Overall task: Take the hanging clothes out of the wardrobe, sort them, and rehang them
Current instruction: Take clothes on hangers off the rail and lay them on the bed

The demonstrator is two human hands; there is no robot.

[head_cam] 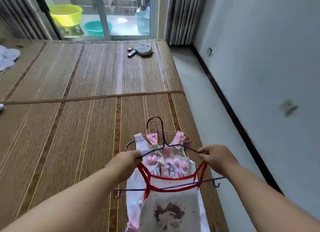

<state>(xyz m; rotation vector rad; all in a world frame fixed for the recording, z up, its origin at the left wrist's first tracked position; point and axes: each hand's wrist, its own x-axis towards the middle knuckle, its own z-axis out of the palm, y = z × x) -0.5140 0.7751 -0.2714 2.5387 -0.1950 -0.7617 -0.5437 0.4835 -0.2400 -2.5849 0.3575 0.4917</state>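
A white top with red straps and a printed figure point(170, 202) hangs on a purple wire hanger point(163, 138) at the lower middle. My left hand point(129, 160) grips the hanger's left shoulder together with a red strap. My right hand point(216, 156) pinches the hanger's right shoulder and the other red strap. Under it, on the woven mat point(78, 128), lies a pink floral dress point(167, 162) on a copper wire hanger point(187, 140). No wardrobe is in view.
White cloth point(7, 57) lies at the mat's far left. A grey garment point(144, 49) and a small dark object point(131, 54) lie at the far end. A bare floor strip point(199, 102) and a wall run along the right. Basins stand behind the glass door point(103, 13).
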